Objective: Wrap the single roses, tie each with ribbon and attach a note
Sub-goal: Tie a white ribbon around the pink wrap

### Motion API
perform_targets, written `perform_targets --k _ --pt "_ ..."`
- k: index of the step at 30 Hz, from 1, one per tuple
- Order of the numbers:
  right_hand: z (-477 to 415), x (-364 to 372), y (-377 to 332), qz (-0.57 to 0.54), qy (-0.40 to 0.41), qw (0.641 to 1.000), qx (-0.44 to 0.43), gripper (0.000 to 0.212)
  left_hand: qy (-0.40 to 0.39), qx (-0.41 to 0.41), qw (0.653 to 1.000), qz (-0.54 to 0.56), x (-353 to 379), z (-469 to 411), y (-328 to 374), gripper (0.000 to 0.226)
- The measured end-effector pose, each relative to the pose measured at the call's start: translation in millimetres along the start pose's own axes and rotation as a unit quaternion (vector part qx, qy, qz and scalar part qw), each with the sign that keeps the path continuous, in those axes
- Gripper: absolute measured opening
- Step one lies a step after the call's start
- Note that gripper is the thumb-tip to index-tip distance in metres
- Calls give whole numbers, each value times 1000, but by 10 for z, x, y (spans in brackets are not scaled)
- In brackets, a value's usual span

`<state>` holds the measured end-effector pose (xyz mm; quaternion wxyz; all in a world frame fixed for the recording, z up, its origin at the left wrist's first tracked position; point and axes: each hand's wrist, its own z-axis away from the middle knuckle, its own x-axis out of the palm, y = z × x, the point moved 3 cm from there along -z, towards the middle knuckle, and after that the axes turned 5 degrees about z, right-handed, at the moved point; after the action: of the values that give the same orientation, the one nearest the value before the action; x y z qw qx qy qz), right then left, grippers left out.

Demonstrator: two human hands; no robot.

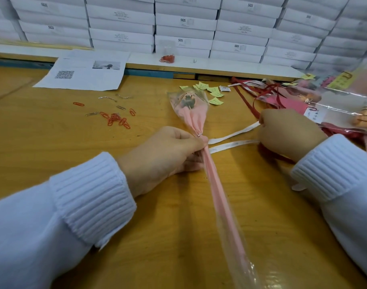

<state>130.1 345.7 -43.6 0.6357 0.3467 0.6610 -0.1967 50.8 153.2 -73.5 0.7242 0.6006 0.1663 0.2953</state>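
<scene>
Tying is the step in hand. The wrapped rose (218, 190) lies on the table (74, 132), stem end nearest and bloom pointing away. The left hand (166, 153) grips its gathered neck, fingers curled round the pink paper. The right hand (286, 134) pinches both tails of a white ribbon (232, 134) that runs taut from that neck. Next, I judge, the tails need crossing and knotting snugly without the neck slipping. Beyond lie yellow notes (214, 93), their writing too small to read, and paper clips (116, 119). Farther off, a printed sheet (82, 80) carries a QR code, and the stacked white boxes (182, 21) read "SGS".

Head view, forward-down, near table (53, 132)
</scene>
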Motion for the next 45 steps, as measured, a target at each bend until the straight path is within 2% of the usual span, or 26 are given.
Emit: perform_targets --k 2,4,6,8,10,14,17,20,23,26,28,30,32,35,37,39,41,43,45 --pt "-2 -65 -31 -27 79 996 -40 23 -4 0 1000 -18 1 0 -1 22" --pt "58 -120 -137 -121 111 974 -156 27 -13 7 999 -43 6 6 1 23" --pt "166 -124 -288 -204 46 941 -267 29 -25 14 998 -63 18 21 5 25" --pt "239 -59 -414 -220 -19 922 -319 20 -34 21 996 -81 29 41 14 24" --pt "231 -4 -450 -214 -22 921 -325 8 -27 34 992 -121 29 51 31 30" --pt "195 -8 -413 -247 -4 922 -297 6 49 72 971 -223 -37 25 71 44" --pt "170 -2 -372 -255 -18 928 -271 5 104 100 938 -316 -161 -28 109 43" --pt "146 21 -343 -250 -23 936 -247 5 119 105 911 -381 -261 -34 139 43" --pt "129 46 -330 -230 -23 943 -238 5 141 150 885 -417 -287 -3 199 38" --pt "113 54 -323 -214 -22 948 -235 6 125 215 889 -385 -273 -9 254 18" --pt "106 57 -318 -210 -20 950 -230 6 119 231 914 -311 -290 -24 284 14" --pt "102 61 -313 -205 -22 952 -227 5 116 200 958 -168 -344 -32 295 17" --pt "100 66 -312 -201 -25 953 -227 5 95 163 982 -2 -375 -37 314 17" --pt "112 57 -310 -207 -34 951 -227 4 57 136 977 156 -434 -45 349 18" --pt "124 40 -306 -209 -45 949 -232 5 -13 119 967 226 -481 -62 363 21" --pt "138 20 -297 -209 -66 946 -239 6 -87 115 963 228 -519 -76 373 29" --pt "160 -6 -285 -251 -98 933 -237 12 -96 145 970 168 -549 -102 383 33" --pt "191 -32 -271 -328 -135 906 -230 26 -17 190 977 94 -599 -141 376 29" --pt "226 -62 -276 -388 -156 874 -246 39 92 198 974 67 -687 -171 341 14"
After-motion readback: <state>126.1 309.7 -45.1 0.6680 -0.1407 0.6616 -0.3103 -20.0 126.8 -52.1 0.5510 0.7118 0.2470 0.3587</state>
